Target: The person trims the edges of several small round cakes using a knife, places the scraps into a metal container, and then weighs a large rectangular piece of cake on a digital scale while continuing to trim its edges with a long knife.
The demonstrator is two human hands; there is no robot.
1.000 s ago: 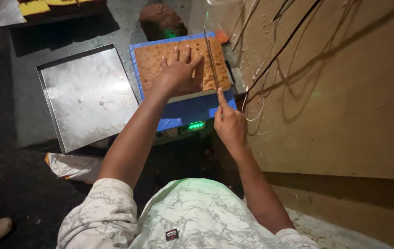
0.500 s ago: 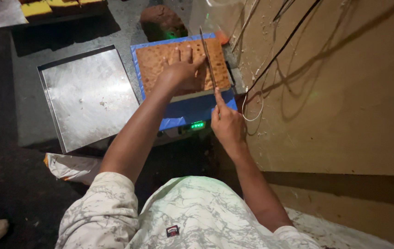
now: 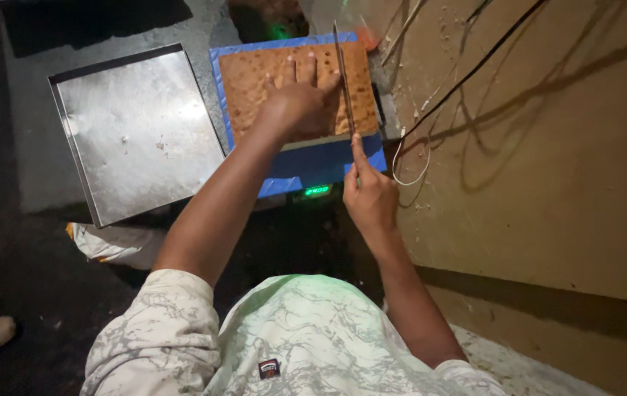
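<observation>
A flat brown slab (image 3: 255, 84), dotted with small pale bits, lies on a blue sheet (image 3: 321, 158) over a scale with a green lit display (image 3: 317, 191). My left hand (image 3: 299, 106) presses flat on the slab, fingers spread. My right hand (image 3: 368, 198) grips a long thin knife (image 3: 342, 73), index finger laid along its back. The blade runs lengthwise across the slab near its right edge, just right of my left fingers.
An empty shiny metal tray (image 3: 134, 128) sits left of the slab on a dark floor. A tan wall (image 3: 548, 147) with hanging black and white wires (image 3: 430, 121) rises close on the right. A crumpled wrapper (image 3: 112, 242) lies below the tray.
The view has shifted slightly; the slab sits higher in the frame. My hands keep the same hold, with the knife still along the slab's right side.
</observation>
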